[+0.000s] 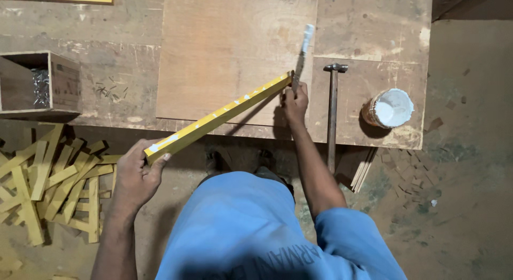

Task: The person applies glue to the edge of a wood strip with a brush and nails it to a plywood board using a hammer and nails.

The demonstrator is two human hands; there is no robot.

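Note:
My left hand (pixel 137 175) grips the near end of a long yellow wooden strip (pixel 219 115) dotted with white blobs. The strip slants up to the right across the worn wooden workbench (pixel 235 50). At the strip's far end my right hand (pixel 295 102) holds a thin brush (pixel 302 52) whose white-coated tip points away from me. A hammer (pixel 333 111) lies just right of that hand, head away from me. Further right stands an open tin of white glue or paint (pixel 390 108).
A small wooden box with shiny nails (pixel 40 83) sits at the bench's left edge. A pile of yellow wooden strips (pixel 48 178) lies on the dirt floor at the left. A few thin sticks (pixel 363 170) lean under the bench's front edge.

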